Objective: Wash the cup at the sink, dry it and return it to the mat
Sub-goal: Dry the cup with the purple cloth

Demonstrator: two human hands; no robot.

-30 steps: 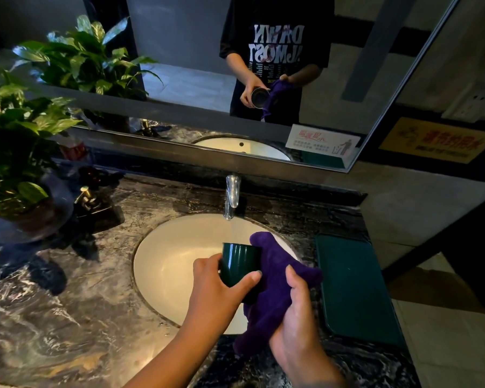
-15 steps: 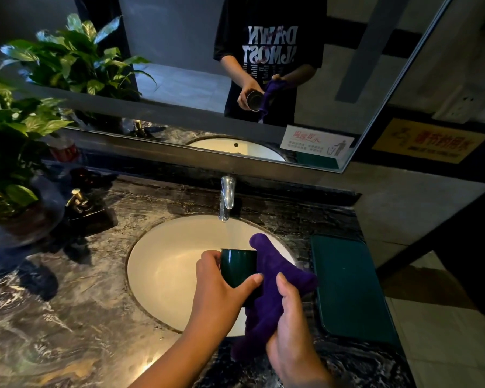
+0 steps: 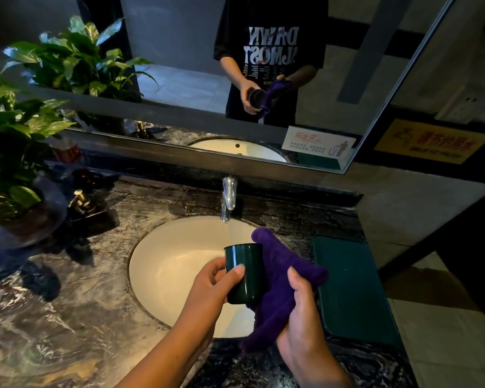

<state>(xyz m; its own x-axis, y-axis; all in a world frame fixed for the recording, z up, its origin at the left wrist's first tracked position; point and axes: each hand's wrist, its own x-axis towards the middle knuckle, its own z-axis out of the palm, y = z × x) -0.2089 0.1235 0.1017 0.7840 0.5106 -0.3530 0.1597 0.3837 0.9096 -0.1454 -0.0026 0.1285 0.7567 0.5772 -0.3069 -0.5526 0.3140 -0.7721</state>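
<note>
A dark green cup [image 3: 248,271] is held over the white sink basin [image 3: 174,264], tilted with its mouth pointing away from me. My left hand [image 3: 213,287] grips its side, thumb across the front. A purple cloth [image 3: 277,278] is pressed against the cup's right side and hangs down below it. My right hand [image 3: 303,317] is closed on the cloth. The dark green mat [image 3: 353,292] lies flat on the counter just right of the basin, with nothing on it.
A chrome tap [image 3: 228,197] stands behind the basin. A soap dispenser [image 3: 81,205] and a potted plant [image 3: 9,152] sit at the left on the dark marble counter [image 3: 67,317]. A mirror [image 3: 179,74] runs along the back wall. The counter ends right of the mat.
Both hands, the cup and the cloth hold nearly the same pose over the basin. The cloth has shifted slightly around the cup's right side.
</note>
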